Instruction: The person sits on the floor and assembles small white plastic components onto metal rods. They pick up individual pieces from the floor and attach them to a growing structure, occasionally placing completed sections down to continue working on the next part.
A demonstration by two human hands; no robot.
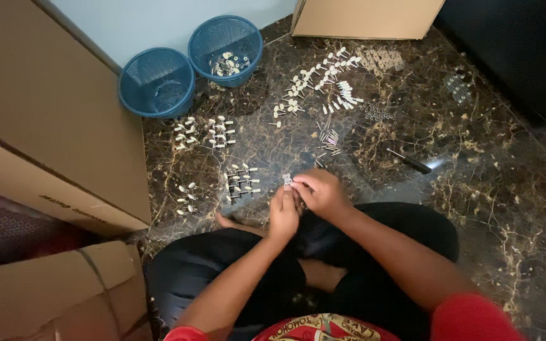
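Head view looks straight down on us sitting cross-legged on a dark marble floor [475, 189], and we take the small metal part [287, 180] as our landmark. It sits at our fingertips, just above the knees. Our left hand [284, 213] comes up from below it, and our right hand [323, 192] closes in from its right. Both sets of fingers are drawn together and pinched on the part, probably so that one hand steadies it while the other works on it.

Just left of the part lie short rows of white-headed pegs [241, 180], laid side by side, which likely keeps them easy to count and grab. Further left and above sit more such groups [205, 132]. Above the part and to the right a looser scatter of pegs [323, 79] fans out, with a small bundle of metal pins [330, 137] between it and the part. A dark screwdriver-like tool [410, 162] lies to the right. Far above left stand two blue mesh baskets, the nearer one [157, 82] apparently empty, the farther one [225, 49] holding some pieces.

Cardboard boxes [52, 120] wall off the left side. The part is too small and too covered by fingers to make out its shape.
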